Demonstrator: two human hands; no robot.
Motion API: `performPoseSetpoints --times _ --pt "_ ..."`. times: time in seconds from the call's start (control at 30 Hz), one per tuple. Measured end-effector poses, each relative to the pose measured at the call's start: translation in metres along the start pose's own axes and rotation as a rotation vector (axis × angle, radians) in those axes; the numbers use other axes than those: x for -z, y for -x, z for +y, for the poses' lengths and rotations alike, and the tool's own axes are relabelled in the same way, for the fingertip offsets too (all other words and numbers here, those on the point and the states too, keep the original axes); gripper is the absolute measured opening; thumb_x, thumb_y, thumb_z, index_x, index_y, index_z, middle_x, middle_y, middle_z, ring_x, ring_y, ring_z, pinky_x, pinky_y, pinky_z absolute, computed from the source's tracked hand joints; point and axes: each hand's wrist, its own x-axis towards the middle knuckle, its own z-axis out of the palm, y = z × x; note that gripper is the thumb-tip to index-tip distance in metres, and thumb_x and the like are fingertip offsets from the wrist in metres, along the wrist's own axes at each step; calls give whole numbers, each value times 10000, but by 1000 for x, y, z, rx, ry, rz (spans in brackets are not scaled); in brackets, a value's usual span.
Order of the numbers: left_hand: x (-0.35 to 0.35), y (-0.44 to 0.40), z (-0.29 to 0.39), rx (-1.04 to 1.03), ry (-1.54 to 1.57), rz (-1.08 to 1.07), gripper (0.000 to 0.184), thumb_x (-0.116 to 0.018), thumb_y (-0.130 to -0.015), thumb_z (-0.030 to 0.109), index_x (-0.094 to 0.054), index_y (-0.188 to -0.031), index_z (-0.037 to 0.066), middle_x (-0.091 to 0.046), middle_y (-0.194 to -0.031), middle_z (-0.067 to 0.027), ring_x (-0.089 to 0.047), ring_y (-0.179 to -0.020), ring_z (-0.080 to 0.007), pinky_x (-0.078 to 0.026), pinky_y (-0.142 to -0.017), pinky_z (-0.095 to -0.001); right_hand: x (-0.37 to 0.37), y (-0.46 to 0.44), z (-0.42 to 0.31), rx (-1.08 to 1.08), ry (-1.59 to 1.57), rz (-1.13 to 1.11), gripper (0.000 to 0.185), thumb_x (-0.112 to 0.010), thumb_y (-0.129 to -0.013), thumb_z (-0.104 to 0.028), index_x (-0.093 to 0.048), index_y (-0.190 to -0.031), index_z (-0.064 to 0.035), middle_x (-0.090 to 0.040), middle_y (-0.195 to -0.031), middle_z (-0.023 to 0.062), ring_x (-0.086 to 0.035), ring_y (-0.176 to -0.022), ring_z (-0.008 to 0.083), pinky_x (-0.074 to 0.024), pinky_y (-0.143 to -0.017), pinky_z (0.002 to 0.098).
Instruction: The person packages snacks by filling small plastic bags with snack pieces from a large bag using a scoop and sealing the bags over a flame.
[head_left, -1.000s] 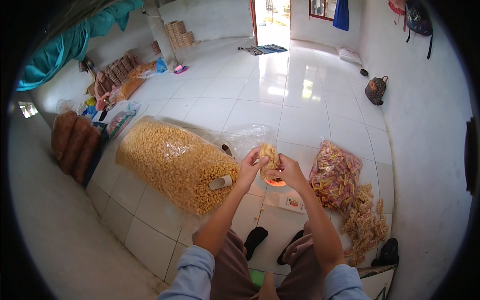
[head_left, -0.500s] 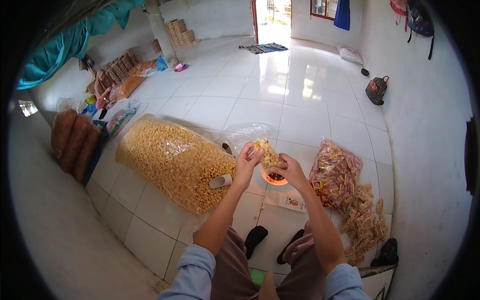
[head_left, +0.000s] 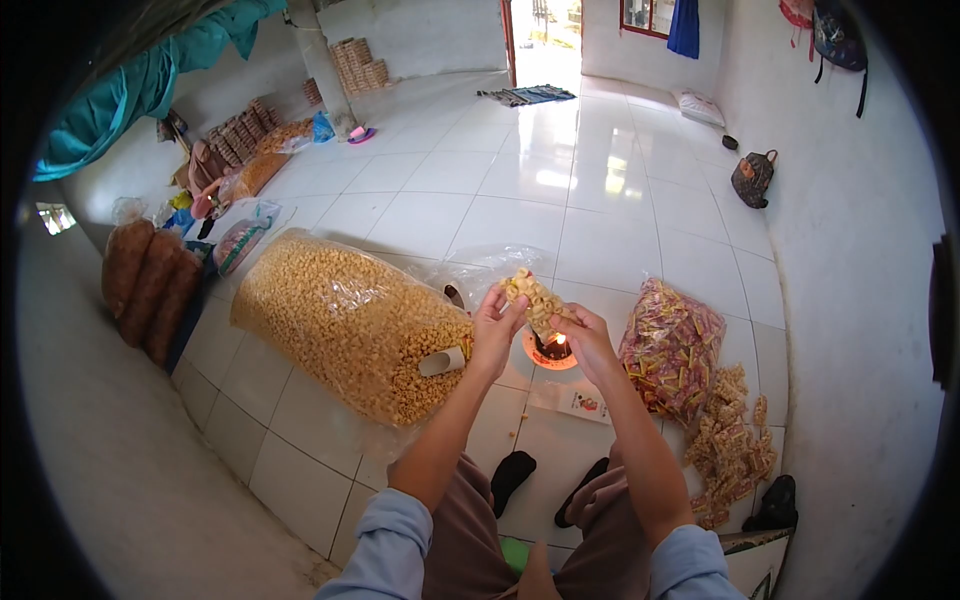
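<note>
At the bottom of the frame, glossy white floor tiles with dark joints run under black-socked feet. Above them, near the centre, both hands grasp one small clear packet of puffed snacks: the left hand pinches its upper-left part between thumb and fingers, the right hand its lower-right end. The packet's long axis slants from upper left to lower right, with the higher end pointing to the top left of the frame.

Just below the packet in the frame is an orange-rimmed bowl with a dark inside and a small flame; a printed white plastic sheet lies nearer. At lower right, a heap of filled packets adjoins a big bag of red and yellow sachets. Left of centre, a large clear sack of snacks lies on its side, a white scoop at its mouth.

Farther off, brown-filled bags stand at the left, and a backpack rests near the pale right wall. At upper left a person sits beside stacked goods; at top centre, a mat lies before a bright doorway.
</note>
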Motion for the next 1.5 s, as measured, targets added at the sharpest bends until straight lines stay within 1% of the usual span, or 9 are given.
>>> performPoseSetpoints --times 0.23,0.3,0.43,0.5,0.73,1.2,1.27,1.47,1.5 --pt "-1 1 0 -15 -73 26 282 -592 -821 120 -489 -1074 48 -540 -1068 -4 -541 -911 -68 -446 -742 -197 18 -8 1 -95 277 -91 280 -594 -814 -147 -549 -1032 22 -574 -977 84 -534 -887 117 -420 -762 219" --pt "3 0 -2 -33 -105 55 289 -595 -819 120 -491 -1076 42 -549 -1060 -15 -546 -904 -74 -447 -743 -203 16 -9 -3 -10 633 -183 318 -576 -828 -180 -533 -1094 -11 -553 -1043 85 -499 -967 136 -418 -789 249" --pt "13 -6 -14 -57 -283 -90 317 -611 -801 106 -499 -1087 30 -577 -1008 -50 -559 -868 -88 -454 -732 -220 1 -2 -20 246 613 -78 365 -580 -826 -179 -503 -1148 -25 -528 -1096 87 -455 -1031 146 -409 -815 268" --pt "11 -3 -17 -23 -386 -143 325 -614 -796 101 -498 -1091 24 -584 -995 -60 -564 -857 -92 -457 -727 -225 -8 1 -30 265 323 -101 411 -581 -825 -195 -466 -1181 -26 -532 -1099 91 -490 -1019 155 -386 -881 273" --pt "-22 9 -15 -150 -186 -107 221 -587 -817 101 -531 -1011 10 -584 -896 -48 -549 -849 -81 -455 -720 -216 -6 -1 -14 347 289 120 111 -615 -785 -82 -559 -851 -13 -577 -806 33 -537 -773 86 -434 -707 227" --pt "-23 9 -11 -110 -33 12 122 -544 -857 170 -554 -865 49 -579 -848 -13 -514 -767 -54 -420 -672 -195 -9 0 -9 286 387 132 128 -616 -792 -112 -597 -839 5 -608 -781 35 -546 -711 81 -438 -676 219" --pt "-33 12 -2 44 -55 50 128 -567 -843 174 -560 -859 47 -575 -861 -17 -519 -773 -60 -425 -662 -201 -5 -1 -8 323 410 174 122 -615 -792 -113 -601 -814 7 -605 -750 30 -547 -699 80 -439 -671 221" --pt "-9 2 -16 28 -60 98 145 -573 -837 157 -577 -903 28 -582 -839 -28 -534 -756 -66 -447 -658 -203 -12 1 -3 366 359 156 277 -674 -748 -186 -565 -912 9 -596 -793 41 -551 -679 98 -447 -640 219" --pt "-7 1 -16 28 -60 98 145 -573 -837 157 -577 -903 28 -582 -839 -28 -534 -756 -66 -447 -658 -203 -8 3 -3 208 430 27 355 -688 -731 -209 -537 -965 12 -585 -851 55 -552 -720 108 -450 -649 228"
